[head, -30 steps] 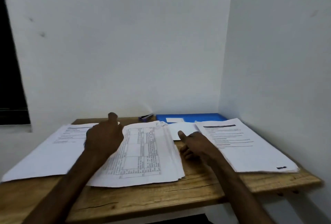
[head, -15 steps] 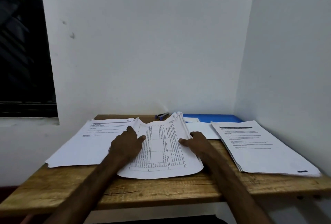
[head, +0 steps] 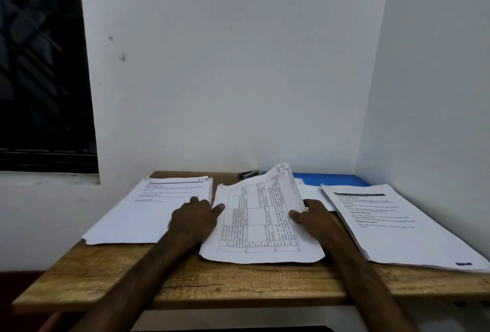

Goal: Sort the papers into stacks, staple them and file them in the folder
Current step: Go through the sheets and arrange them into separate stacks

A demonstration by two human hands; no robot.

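Three paper stacks lie on the wooden table (head: pixel 238 282). The middle stack (head: pixel 258 221) carries a printed table and its far right corner is lifted. My left hand (head: pixel 195 216) holds its left edge, thumb on top of the sheet. My right hand (head: pixel 314 215) grips the right edge, thumb on top, fingers under the raised pages. A text stack (head: pixel 159 205) lies at the left and another text stack (head: pixel 392 223) at the right. The blue folder (head: pixel 334 180) and a stapler (head: pixel 248 174) sit at the back by the wall.
White walls close the table's back and right side. A dark window (head: pixel 42 66) is at the upper left. A loose white sheet (head: pixel 315 195) lies between the middle stack and the right stack, partly over the folder.
Both hands moved onto the middle stack's side edges and lifted its right side, curling the pages up. The camera view shifted, showing more of the window.
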